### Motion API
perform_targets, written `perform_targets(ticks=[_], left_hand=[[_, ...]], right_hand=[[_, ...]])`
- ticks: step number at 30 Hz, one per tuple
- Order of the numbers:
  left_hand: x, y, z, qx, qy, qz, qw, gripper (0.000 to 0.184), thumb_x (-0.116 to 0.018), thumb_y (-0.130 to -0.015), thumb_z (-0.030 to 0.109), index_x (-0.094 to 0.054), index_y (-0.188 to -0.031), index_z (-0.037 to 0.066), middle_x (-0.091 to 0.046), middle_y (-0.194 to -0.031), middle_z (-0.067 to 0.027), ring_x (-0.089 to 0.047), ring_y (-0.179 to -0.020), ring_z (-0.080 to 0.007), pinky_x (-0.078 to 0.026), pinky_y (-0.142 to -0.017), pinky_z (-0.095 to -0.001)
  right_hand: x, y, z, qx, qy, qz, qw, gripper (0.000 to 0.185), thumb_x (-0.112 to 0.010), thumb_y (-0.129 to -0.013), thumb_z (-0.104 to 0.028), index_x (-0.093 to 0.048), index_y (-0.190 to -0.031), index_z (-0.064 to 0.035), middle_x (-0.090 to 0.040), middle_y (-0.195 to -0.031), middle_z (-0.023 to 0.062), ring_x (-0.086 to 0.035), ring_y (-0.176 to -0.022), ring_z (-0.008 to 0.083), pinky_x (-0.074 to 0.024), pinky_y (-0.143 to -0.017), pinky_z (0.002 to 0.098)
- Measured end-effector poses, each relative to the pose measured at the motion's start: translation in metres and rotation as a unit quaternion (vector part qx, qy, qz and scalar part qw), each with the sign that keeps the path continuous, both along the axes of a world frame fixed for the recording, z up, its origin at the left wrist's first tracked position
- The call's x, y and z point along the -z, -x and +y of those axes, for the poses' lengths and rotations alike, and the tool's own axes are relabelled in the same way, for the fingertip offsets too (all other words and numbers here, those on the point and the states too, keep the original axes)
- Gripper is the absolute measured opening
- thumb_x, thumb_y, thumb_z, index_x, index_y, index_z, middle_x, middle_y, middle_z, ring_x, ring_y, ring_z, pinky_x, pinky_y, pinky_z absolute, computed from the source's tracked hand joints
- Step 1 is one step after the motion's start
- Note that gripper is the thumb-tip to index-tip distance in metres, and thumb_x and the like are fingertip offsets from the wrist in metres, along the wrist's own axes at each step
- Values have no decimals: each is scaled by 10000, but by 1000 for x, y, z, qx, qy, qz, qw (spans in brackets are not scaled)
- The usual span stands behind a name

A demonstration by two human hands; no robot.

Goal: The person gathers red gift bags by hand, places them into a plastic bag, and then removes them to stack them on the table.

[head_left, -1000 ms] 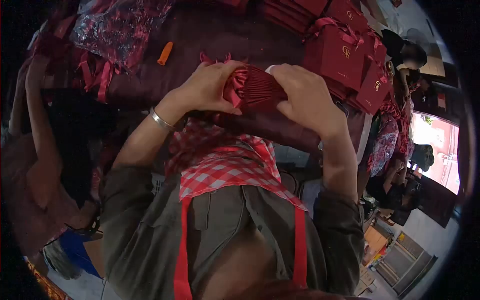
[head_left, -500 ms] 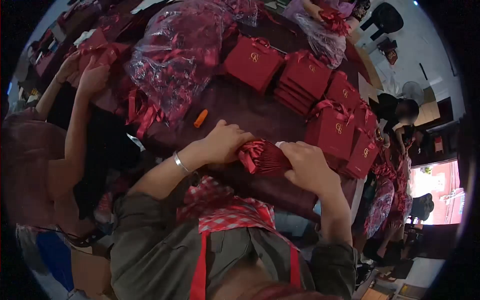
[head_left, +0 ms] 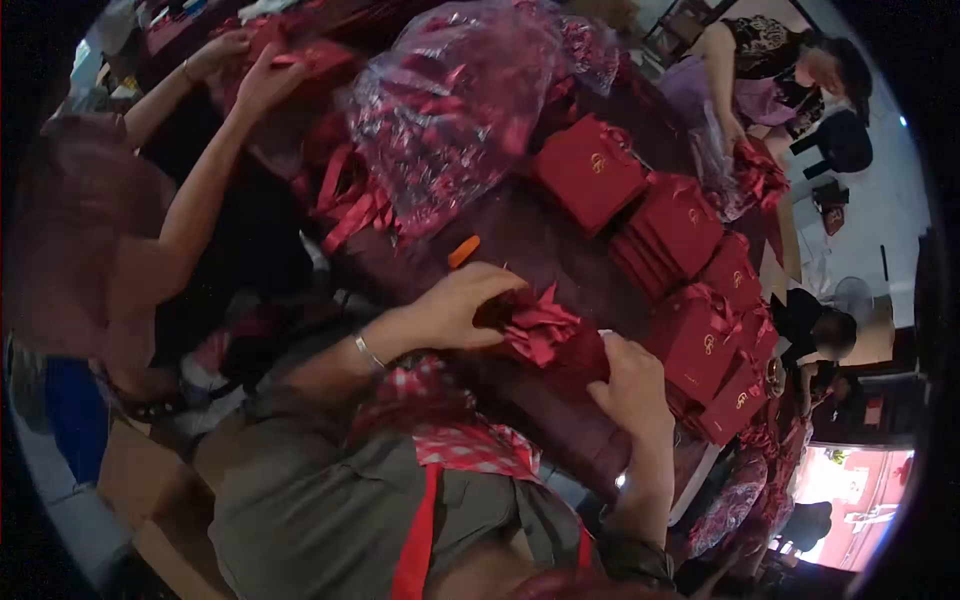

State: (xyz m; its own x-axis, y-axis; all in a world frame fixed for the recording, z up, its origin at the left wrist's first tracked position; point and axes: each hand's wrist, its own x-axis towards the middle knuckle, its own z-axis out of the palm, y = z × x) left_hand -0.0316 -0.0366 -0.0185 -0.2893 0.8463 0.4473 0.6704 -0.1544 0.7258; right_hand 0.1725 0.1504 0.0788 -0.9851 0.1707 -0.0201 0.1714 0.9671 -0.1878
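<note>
A bundle of dark red folded gift bags with loose red ribbons is in front of me, over the table. My right hand is closed on its right end, thumb on the near side. At the left end, my left hand has its fingers and thumb curved apart beside the ribbons, with a dark gap between them. Motion blurs the ribbons, so whether the left fingertips touch them is unclear. An orange cutter-like object lies on the table just beyond my left hand.
Red gift bags with gold marks stand in stacks along the right side. A clear plastic bag full of red ribboned items lies at the back. One co-worker's hands hold red material at left; another person works across the dark table.
My left hand has come off the bundle and opened, and the ribbons have spread out. My right hand keeps its grip. The whole view has swung, shifting the table's contents rightward.
</note>
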Motion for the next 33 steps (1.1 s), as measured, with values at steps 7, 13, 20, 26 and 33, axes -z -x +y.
perform_targets(ticks=[7, 13, 20, 26, 33], left_hand=[[50, 14, -74, -207, 51, 87, 973, 247, -674, -776, 125, -620, -1004, 49, -621, -1008, -116, -589, -956, -300, -471, -829, -385], [87, 18, -51, -299, -24, 268, 916, 186, -617, -786, 202, -651, -965, 164, -632, -1052, 6, -552, -1047, -180, -377, -911, -387], [92, 19, -49, -314, -48, 296, 901, 190, -604, -790, 209, -652, -970, 172, -631, -1066, 16, -552, -1052, -174, -366, -918, -393], [97, 20, -48, -327, -55, 304, 893, 193, -593, -793, 215, -653, -974, 179, -630, -1077, 24, -552, -1056, -169, -357, -924, -398], [96, 20, -47, -325, -35, 303, 895, 203, -564, -792, 217, -659, -970, 193, -624, -1120, 35, -547, -1080, -154, -341, -940, -411]], right_hand=[[4, 2, 2, 62, 22, -59, 996, 637, -682, -626, -118, -474, -1219, -13, -600, -1018, 213, -586, -890, 382, -474, -792, 441], [11, -4, 15, 71, -17, -52, 996, 685, -671, -649, -153, -435, -1277, -16, -617, -999, 242, -598, -919, 407, -473, -802, 434], [7, -7, 7, 86, -42, -52, 994, 677, -643, -688, -123, -410, -1318, -41, -618, -1009, 231, -602, -889, 364, -459, -798, 418], [9, -2, 13, 113, -30, -69, 991, 670, -662, -706, -145, -401, -1314, -42, -614, -1042, 219, -592, -962, 381, -459, -841, 425], [-7, 8, -13, 142, 8, -96, 985, 630, -679, -677, -168, -439, -1247, -50, -607, -1005, 233, -582, -942, 403, -463, -820, 443]])
